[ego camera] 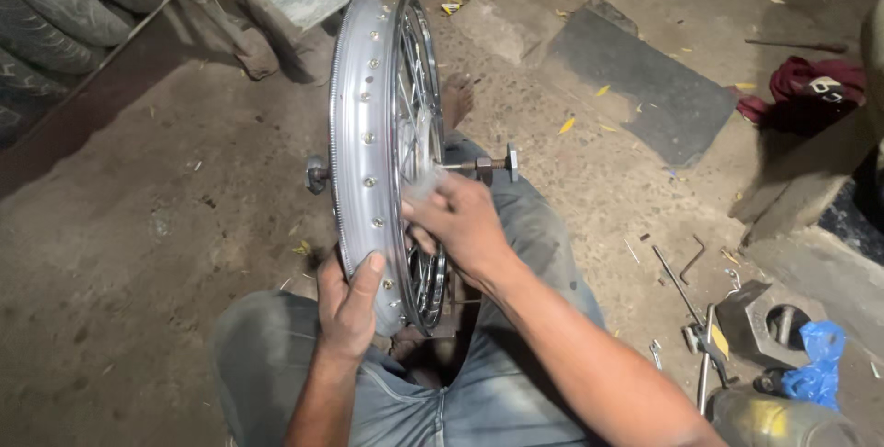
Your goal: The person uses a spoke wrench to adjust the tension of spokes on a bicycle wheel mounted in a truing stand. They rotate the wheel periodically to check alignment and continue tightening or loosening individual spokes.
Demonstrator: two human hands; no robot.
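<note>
Chromed steel is gleaming as a person seated on a dirt workshop floor (138, 254) is holding a shiny spoked metal wheel rim (361, 134) upright between denim-clad knees. The left hand (345, 304) is gripping the rim's lower edge, its fingers wrapped behind the metal and the thumb pressing on the outer face. The right hand (460, 226) is reaching into the spokes beside the threaded axle (479, 166), its fingers bunched together; whether they are pinching a spoke or a small tool is blurred and cannot be told. Worn rubber tyres (55, 14) are stacked at upper left, a dark red cloth (810, 88) is lying at right, and a crumpled blue plastic bag (815, 364) is sitting near loose metal tools (691, 309).
</note>
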